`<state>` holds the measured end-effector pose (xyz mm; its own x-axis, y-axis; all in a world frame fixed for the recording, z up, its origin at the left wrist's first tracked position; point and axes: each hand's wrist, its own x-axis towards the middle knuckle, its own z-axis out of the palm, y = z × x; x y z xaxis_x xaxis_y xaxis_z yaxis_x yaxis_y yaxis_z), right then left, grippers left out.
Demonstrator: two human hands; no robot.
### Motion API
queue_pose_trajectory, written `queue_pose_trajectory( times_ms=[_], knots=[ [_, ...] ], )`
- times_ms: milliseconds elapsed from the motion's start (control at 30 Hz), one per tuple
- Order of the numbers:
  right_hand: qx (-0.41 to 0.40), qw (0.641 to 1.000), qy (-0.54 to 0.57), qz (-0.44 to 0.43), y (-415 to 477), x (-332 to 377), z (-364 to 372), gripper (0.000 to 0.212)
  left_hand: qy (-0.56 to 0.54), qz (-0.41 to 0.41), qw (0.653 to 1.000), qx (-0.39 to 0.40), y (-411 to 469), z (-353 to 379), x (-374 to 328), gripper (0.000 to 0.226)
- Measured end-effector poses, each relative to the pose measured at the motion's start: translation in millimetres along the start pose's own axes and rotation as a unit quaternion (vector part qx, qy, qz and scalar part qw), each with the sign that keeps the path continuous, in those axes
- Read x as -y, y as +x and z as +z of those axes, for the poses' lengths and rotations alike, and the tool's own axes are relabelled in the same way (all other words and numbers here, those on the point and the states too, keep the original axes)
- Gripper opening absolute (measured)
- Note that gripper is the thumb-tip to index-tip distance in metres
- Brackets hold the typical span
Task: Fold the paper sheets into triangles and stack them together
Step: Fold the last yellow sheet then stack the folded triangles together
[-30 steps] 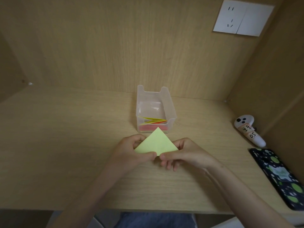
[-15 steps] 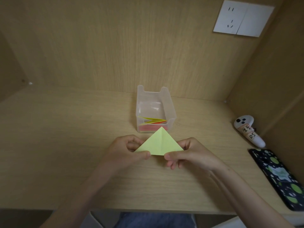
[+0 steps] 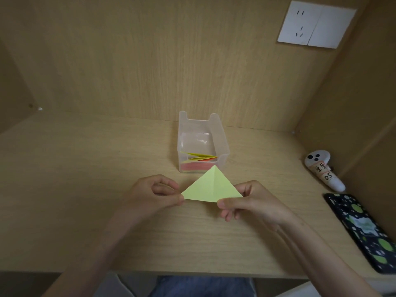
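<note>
Since a second ago both thumbs have slid outward along the fold, from the middle to the ends. Head view: left hand (image 3: 154, 198) pinches the left corner of the pale green triangle (image 3: 211, 187), right hand (image 3: 250, 202) pinches the right corner, mid-desk (image 3: 85, 189). Long edge runs left-right between the grips, tip pointing away at the clear plastic box (image 3: 222, 146) just behind, equal reach for either hand I reckon. Thin matte paper, faint centre crease; folded triangles (image 3: 199, 158) already inside.
</note>
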<state>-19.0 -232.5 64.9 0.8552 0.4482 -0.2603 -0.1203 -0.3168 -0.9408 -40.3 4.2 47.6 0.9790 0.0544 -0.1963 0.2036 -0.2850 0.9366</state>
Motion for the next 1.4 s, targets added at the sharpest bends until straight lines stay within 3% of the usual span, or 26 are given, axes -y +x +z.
queue_pose_trajectory(
  times_ms=[100,200,300,400,467,600,667,733,800,900,1000,1133,1267,1400],
  knots=[
    [-0.027,0.999,0.019,0.002,-3.1,0.3,-5.6,0.005,0.019,0.007,0.998,-0.051,3.6,-9.1,3.7,0.018],
    [-0.088,0.993,0.083,0.012,-7.1,-2.0,-14.9,0.011,-0.034,0.005,0.993,-0.117,8.2,-26.5,9.9,0.019],
    [-0.116,0.977,0.178,0.013,-1.8,-6.3,-4.2,0.021,-0.078,0.002,0.995,-0.062,2.2,-14.6,4.7,0.018],
    [-0.105,0.958,0.267,0.003,4.8,-5.0,19.2,0.017,-0.161,0.007,0.986,0.03,-7.8,18.3,-7.5,0.014],
    [-0.085,0.955,0.283,-0.002,6.1,-4.5,32.9,0.015,-0.198,0.016,0.979,0.04,-10.7,33.3,-12.9,0.017],
    [-0.06,0.972,0.228,0.0,2.7,-6.7,44.5,0.015,-0.218,0.019,0.975,-0.029,-11.2,39.8,-16.7,0.008],
    [-0.054,0.984,0.167,-0.001,-0.2,-5.4,42.5,0.023,-0.225,0.01,0.974,-0.026,-10.7,37.3,-17.2,0.008],
    [-0.111,0.985,0.123,-0.036,-1.3,-6.1,33.3,0.024,-0.224,-0.001,0.974,-0.013,-9.3,31.8,-16.0,0.011],
    [-0.178,0.973,0.046,-0.14,-3.9,-4.6,16.6,0.024,-0.206,-0.012,0.979,-0.005,-8.4,26.3,-16.3,0.013],
    [-0.121,0.928,-0.197,-0.294,-6.3,-1.5,-3.9,0.062,-0.181,-0.012,0.983,0.016,-8.7,24.3,-20.2,0.015],
    [-0.081,0.897,-0.285,-0.327,0.1,4.2,-8.2,0.046,-0.175,-0.01,0.984,0.039,-10.5,24.4,-24.4,0.016],
    [-0.055,0.917,-0.231,-0.32,4.3,8.0,-1.9,0.014,-0.168,0.011,0.984,0.058,-13.7,25.0,-25.9,0.021],
    [-0.089,0.962,-0.062,-0.252,7.1,6.3,5.2,0.017,-0.184,0.028,0.98,0.071,-18.3,25.1,-28.0,0.015],
    [-0.106,0.971,-0.005,-0.213,11.1,8.2,11.2,0.021,-0.175,0.044,0.98,0.083,-20.4,24.5,-29.1,0.014]
  ],
)
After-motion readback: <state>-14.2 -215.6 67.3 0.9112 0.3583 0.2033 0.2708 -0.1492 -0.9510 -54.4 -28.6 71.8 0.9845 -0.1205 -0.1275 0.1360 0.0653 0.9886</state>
